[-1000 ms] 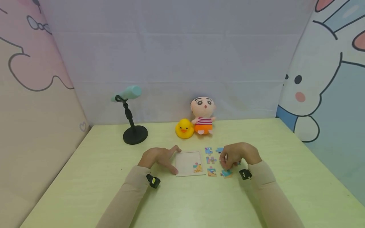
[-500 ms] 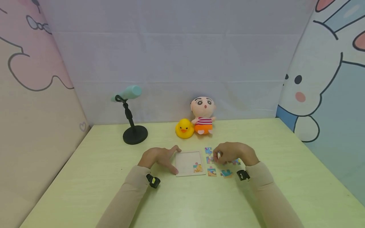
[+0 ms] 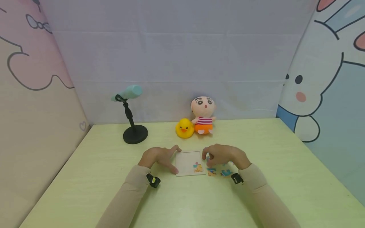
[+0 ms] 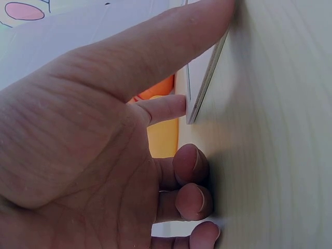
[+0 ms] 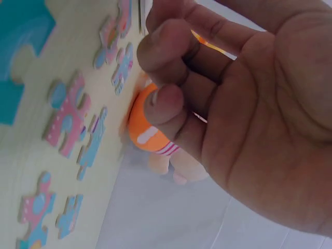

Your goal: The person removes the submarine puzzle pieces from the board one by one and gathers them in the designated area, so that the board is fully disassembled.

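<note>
My left hand [image 3: 162, 158] braces the left side of a shallow puzzle tray [image 3: 185, 161], its straight thumb at the front corner and its index finger at the back corner. One yellow jigsaw piece [image 3: 197, 167] lies in the tray's front right corner. My right hand [image 3: 220, 155] hovers low over the loose jigsaw pieces right of the tray, thumb and index tips apart, other fingers curled. Pink [image 5: 67, 114] and blue pieces [image 5: 93, 142] lie flat on the table in the right wrist view; I see none held. The hand covers several pieces in the head view.
A yellow rubber duck [image 3: 184, 128] and a plush doll [image 3: 203, 115] stand behind the tray. At the back left, a black stand [image 3: 135, 134] carries a mint-green cylindrical object [image 3: 129, 92]. A wave-patterned piece [image 3: 212, 172] and a teal piece [image 3: 226, 173] lie nearest the front.
My right hand has moved left across the loose pieces, from their middle to those beside the tray. My left hand and the tray have stayed in place.
</note>
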Available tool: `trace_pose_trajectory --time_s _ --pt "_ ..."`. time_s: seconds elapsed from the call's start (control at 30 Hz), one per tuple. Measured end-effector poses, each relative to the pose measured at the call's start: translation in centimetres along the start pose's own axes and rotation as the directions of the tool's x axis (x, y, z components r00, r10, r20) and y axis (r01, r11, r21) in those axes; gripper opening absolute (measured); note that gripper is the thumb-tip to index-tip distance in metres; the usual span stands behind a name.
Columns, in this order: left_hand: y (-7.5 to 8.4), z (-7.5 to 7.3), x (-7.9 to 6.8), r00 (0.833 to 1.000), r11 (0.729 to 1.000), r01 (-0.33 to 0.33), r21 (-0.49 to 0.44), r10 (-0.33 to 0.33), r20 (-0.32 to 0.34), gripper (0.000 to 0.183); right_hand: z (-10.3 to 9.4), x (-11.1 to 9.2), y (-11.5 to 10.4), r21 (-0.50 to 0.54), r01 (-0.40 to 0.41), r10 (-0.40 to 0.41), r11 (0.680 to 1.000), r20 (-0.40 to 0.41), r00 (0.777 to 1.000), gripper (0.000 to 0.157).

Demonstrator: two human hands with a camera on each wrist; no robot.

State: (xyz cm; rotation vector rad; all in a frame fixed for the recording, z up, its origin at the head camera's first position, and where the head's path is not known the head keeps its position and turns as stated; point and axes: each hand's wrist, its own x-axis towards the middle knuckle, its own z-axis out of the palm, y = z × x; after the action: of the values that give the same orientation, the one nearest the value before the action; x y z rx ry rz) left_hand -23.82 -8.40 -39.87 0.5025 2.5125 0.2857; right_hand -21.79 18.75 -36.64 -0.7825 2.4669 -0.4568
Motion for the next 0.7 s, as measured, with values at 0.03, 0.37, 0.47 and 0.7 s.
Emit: trace_pose_trajectory --time_s 0.03,0.37,0.47,0.7 --pt "0.0 0.0 0.0 1.0 1.0 0.0 0.002 0.0 0.0 0.091 0.1 0.1 -0.2 -0.004 -0.005 0.005 1.0 -0.002 1.0 0.02" --pt "0.1 -0.1 -0.1 1.0 1.0 -0.009 0.011 0.009 -0.003 0.089 1.7 1.4 -1.1 -0.029 0.059 -0.06 0.998 -0.029 0.998 0.022" --pt "0.1 -0.2 -0.2 1.0 1.0 -0.008 0.012 0.008 -0.002 0.089 2.0 1.6 -1.3 -0.013 0.056 -0.056 0.998 -0.022 0.998 0.023" --pt "0.0 -0.1 -0.1 1.0 1.0 -0.011 0.0 0.011 0.002 0.089 2.4 1.9 -1.9 0.035 0.025 -0.025 0.999 0.004 1.0 0.024"
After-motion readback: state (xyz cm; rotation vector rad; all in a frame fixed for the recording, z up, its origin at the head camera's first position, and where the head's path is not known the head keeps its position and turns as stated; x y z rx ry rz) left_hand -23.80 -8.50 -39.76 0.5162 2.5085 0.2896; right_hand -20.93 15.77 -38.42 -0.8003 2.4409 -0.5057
